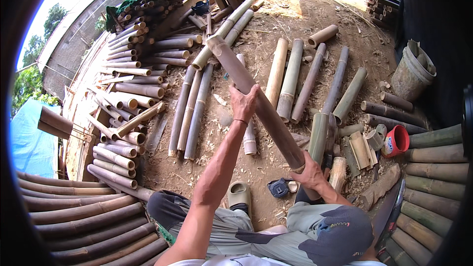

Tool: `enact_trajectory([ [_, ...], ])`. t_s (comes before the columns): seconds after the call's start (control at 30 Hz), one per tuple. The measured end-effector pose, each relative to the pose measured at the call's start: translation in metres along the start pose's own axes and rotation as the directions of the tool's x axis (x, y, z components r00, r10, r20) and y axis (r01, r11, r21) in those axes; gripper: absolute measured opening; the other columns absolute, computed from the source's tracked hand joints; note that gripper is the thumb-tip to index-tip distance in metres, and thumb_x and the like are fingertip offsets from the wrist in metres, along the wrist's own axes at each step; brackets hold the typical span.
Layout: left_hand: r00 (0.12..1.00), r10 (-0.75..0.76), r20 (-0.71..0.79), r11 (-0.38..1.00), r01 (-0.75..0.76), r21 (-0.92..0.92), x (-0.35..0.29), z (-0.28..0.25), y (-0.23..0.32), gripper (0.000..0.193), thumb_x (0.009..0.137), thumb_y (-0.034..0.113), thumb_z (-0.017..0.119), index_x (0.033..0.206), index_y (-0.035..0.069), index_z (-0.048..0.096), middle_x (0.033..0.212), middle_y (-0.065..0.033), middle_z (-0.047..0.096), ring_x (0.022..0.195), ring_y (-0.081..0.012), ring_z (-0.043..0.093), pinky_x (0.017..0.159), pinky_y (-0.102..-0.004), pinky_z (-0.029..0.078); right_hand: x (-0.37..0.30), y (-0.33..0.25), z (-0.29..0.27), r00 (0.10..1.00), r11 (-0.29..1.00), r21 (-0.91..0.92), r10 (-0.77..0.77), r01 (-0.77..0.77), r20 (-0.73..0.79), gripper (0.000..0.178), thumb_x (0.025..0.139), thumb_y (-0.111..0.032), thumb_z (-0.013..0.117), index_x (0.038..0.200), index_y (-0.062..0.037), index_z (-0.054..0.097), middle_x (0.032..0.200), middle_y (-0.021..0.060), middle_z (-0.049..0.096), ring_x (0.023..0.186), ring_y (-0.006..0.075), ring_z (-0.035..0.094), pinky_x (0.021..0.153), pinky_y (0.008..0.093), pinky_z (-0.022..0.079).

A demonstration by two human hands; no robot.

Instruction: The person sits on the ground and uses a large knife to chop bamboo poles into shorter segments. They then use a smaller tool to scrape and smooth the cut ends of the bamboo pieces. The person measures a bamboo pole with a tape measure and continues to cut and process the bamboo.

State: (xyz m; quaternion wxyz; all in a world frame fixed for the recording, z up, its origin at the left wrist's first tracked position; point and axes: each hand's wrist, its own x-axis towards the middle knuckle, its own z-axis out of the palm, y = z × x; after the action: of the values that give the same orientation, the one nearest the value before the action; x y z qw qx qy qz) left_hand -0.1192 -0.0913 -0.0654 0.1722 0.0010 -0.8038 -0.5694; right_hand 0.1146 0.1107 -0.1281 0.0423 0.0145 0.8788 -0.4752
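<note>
Left hand [244, 104] closed around the upper half of a brown bamboo pole [272, 119]; right hand [311, 173] grips its near end. Pole slants above the middle of the dirt ground [359, 30]. Toward the ground's right edge, grey bucket [407, 80] holds pieces [421, 59], kind unclear; red tub [401, 139], contents undetermined.

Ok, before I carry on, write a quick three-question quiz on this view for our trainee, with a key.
1. Which hand grips the bamboo pole nearer its lower end in the picture?
2. True or false: the red container is to the right of the olive clog.
3. What colour is the tarp at the picture's left side? a) red b) blue c) yellow

Key:
1. The right hand; the left hand holds it farther up.
2. True.
3. b
</note>
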Motion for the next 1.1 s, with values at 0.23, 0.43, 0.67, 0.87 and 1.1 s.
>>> enact_trajectory([
  [0.23, 0.266, 0.189, 0.945, 0.475, -0.867, 0.149, -0.078, -0.004, 0.038, 0.093, 0.066, 0.041, 0.084, 0.142, 0.013, 0.038, 0.127, -0.0195, 0.059, 0.118, -0.0372, 0.058, 0.104, -0.0489, 0.042, -0.003, 0.029, -0.147, 0.916, 0.622, -0.7, -0.384, 0.351, 0.118, 0.081, 0.059, -0.019, 0.085, 0.13, -0.0061, 0.049, 0.118, 0.0176, 0.06, 0.105, 0.0356, 0.061, 0.098, 0.0441, 0.046],
  [0.43, 0.553, 0.123, 0.824, 0.963, -0.266, 0.035, -0.063, 0.044, 0.035, 0.078, 0.069, 0.028, 0.08, 0.134, 0.004, 0.044, 0.105, -0.0179, 0.068, 0.09, -0.0315, 0.068, 0.085, -0.0409, 0.055, -0.005, 0.035, -0.184, 0.543, 0.832, -0.54, -0.397, -0.129, -0.74, 0.075, 0.08, -0.004, 0.068, 0.147, -0.0035, 0.034, 0.138, 0.0219, 0.046, 0.129, 0.0392, 0.044, 0.112, 0.0479, 0.032],
  [0.67, 0.474, 0.156, 0.867, 0.623, 0.634, -0.459, -0.02, 0.047, 0.03, 0.087, 0.067, 0.028, 0.079, 0.139, -0.003, 0.041, 0.098, -0.0103, 0.061, 0.084, -0.0226, 0.065, 0.083, -0.0409, 0.058, -0.043, 0.103, -0.038, 0.983, 0.946, 0.295, 0.164, -0.134, -0.079, 0.088, 0.082, -0.021, 0.079, 0.151, -0.0064, 0.027, 0.132, 0.0186, 0.053, 0.116, 0.0277, 0.056, 0.096, 0.0402, 0.049],
  [0.87, 0.715, 0.014, 0.699, 0.314, 0.661, -0.681, -0.025, 0.079, 0.01, 0.089, 0.088, 0.077, 0.041, 0.137, 0.004, 0.045, 0.087, -0.0115, 0.063, 0.079, -0.02, 0.065, 0.094, -0.0506, 0.052, -0.043, 0.036, 0.024, 0.756, 0.212, 0.835, -0.355, -0.507, 0.55, 0.106, 0.076, -0.041, 0.082, 0.153, -0.0058, 0.02, 0.142, 0.0203, 0.046, 0.134, 0.029, 0.045, 0.111, 0.0431, 0.035],
  [1.1, 0.556, -0.175, 0.813, 0.457, 0.777, -0.433, -0.035, 0.078, -0.024, 0.07, 0.092, 0.06, 0.056, 0.129, 0.001, 0.05, 0.1, -0.0112, 0.064, 0.078, -0.0226, 0.069, 0.072, -0.0411, 0.061, -0.044, 0.047, 0.041, 0.855, 0.634, 0.69, -0.087, -0.349, 0.512, 0.088, 0.078, -0.034, 0.081, 0.145, 0.0012, 0.036, 0.133, 0.015, 0.054, 0.124, 0.0243, 0.05, 0.108, 0.037, 0.037],
])
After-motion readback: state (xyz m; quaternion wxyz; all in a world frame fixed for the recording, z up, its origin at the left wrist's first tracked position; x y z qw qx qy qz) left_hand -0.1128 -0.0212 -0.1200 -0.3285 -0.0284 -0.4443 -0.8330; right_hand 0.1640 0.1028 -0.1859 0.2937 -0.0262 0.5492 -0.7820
